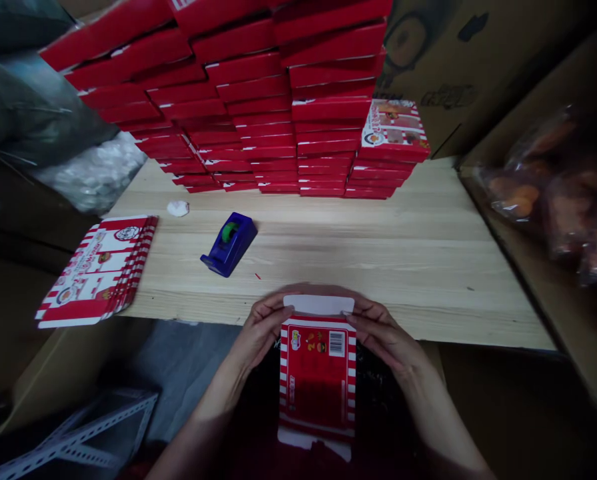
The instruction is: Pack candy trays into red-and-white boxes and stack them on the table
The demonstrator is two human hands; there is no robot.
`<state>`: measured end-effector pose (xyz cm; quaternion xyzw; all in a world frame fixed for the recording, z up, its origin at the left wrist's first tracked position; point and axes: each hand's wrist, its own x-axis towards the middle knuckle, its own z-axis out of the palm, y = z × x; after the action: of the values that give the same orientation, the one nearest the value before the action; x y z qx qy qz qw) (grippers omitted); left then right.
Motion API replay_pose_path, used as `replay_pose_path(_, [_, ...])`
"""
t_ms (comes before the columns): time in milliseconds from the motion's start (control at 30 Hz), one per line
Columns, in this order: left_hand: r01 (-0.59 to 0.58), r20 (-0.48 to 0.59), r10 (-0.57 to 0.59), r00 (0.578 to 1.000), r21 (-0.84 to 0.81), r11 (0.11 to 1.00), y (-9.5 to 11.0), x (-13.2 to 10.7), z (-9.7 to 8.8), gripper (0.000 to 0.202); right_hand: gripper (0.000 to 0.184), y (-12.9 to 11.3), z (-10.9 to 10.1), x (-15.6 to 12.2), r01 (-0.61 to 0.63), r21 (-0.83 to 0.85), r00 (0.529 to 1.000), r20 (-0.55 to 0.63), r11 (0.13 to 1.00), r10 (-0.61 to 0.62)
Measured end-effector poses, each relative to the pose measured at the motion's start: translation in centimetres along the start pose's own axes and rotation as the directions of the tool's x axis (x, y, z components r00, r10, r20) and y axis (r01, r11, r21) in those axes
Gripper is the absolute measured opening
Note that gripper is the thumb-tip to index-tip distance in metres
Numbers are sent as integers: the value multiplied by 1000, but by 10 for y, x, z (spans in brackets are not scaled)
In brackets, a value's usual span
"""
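Observation:
Close to my body, at the table's front edge, I hold a red and white printed cardboard box (318,380) with a barcode on its upper face. Its white end flap (318,305) stands out at the far end, and another white flap shows at the near end. My left hand (263,330) is closed on the box's far left corner, thumb near the flap. Opposite it, my right hand (381,330) pinches the far right corner. The fingers beneath the box are partly hidden. Nearest beyond the hands is a blue tape dispenser (236,247) with a green core.
Red boxes (263,107) are piled high along the table's back, with a shorter stack (396,130) at their right. Flattened printed cartons (96,270) overhang the table's left front edge. A small white scrap (178,209) lies nearby. Bagged orange-brown items (518,197) fill the right side.

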<state>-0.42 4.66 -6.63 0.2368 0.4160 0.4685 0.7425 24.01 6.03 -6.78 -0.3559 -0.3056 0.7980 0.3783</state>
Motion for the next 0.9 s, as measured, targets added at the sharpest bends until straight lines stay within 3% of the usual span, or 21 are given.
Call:
replay_pose_path(100, [-11,20,9,1000,71,997,4,6,0,32,33,5,-4,1,55,-27,994,-96,998,-58])
replay_pose_path(200, [-92,62,80,995,223,970,3,10,-4,26,22,11,-4,0,99,-112,980,-162,989,-117])
replay_pose_path(333, [-179,186,107,977,431,884,3,10,-12,26,15,18,-7,-2,166,-228,965,-163,959,-205])
replay_pose_path(467, [-312,284,169,944,596,740,6,6,-13,26,13,20,-16,-6,216,-380,954,-115,900,-277])
replay_pose_path(567, [-340,290,196,937,625,702,8,1,-14,23,18,14,-18,-11,198,-472,964,-64,859,-258])
replay_pose_path(767, [-228,287,29,957,694,683,30,-10,-3,22,13,-14,-2,-20,135,-547,983,-30,826,-181])
replay_pose_path(900, [-308,365,38,930,721,621,50,-6,11,21,29,-29,6,-18,116,-581,993,55,805,-104])
